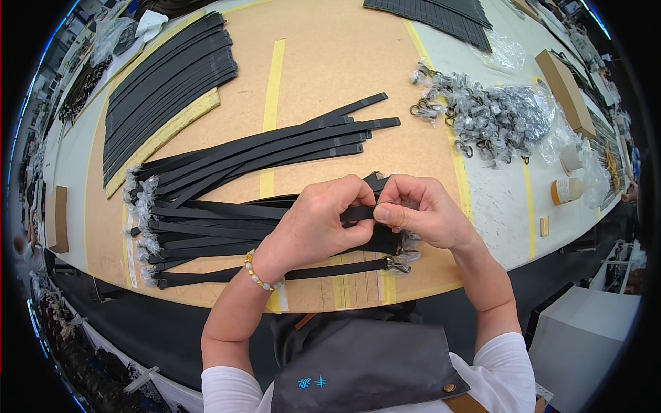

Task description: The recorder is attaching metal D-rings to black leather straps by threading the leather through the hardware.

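Both hands meet over the near middle of the table, pinching a black strap (357, 213). My left hand (320, 217) grips the strap between thumb and fingers. Closed at the strap's end is my right hand (427, 210), its thumb pressed on it; whether a metal piece sits under those fingers is hidden. Below and left of my hands lies a pile of black straps (206, 227), with plastic-wrapped ends (146, 213) at the left. Nearest me, one strap (337, 268) ends in a metal hook in clear plastic (399, 263).
At the right lies a heap of plastic-wrapped metal hooks (499, 120), beside a cardboard box (564, 93) and an orange-and-white container (566, 191). Flat black strips (169, 89) are stacked at the far left, more strips (434, 20) at the far edge. Yellow tape (272, 117) crosses the board.
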`<state>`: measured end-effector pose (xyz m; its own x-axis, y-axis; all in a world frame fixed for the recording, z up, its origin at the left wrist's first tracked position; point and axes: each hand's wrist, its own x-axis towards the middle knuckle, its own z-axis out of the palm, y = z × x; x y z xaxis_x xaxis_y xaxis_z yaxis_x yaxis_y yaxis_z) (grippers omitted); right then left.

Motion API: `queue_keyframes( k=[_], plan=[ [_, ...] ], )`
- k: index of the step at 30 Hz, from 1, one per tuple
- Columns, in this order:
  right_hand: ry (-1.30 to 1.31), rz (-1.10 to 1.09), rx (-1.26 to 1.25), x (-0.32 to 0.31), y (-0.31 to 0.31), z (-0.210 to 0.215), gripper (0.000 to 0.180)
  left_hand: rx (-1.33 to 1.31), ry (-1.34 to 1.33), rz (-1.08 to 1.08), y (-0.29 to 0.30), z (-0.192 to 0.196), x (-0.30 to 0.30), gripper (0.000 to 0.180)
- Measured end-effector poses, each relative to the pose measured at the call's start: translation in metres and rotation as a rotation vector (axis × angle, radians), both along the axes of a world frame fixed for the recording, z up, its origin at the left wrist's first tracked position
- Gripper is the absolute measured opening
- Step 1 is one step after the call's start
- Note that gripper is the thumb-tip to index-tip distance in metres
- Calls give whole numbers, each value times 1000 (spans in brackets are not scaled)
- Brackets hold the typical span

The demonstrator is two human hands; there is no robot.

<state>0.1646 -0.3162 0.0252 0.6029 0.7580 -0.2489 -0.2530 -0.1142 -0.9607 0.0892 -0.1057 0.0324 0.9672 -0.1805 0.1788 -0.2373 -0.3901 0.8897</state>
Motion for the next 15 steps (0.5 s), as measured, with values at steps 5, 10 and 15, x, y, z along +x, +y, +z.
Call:
queue_keyframes(
  k=[5,10,15],
  plan=[
    [-26,1,-16,0,0,-1,24,23,0,0,0,0,0,19],
    [-40,0,-31,0,0,-1,24,45,-18,-3,-1,0,0,19],
    [-101,-8,-77,-1,0,-1,23,64,-42,-2,-2,-3,1,20]
  ],
)
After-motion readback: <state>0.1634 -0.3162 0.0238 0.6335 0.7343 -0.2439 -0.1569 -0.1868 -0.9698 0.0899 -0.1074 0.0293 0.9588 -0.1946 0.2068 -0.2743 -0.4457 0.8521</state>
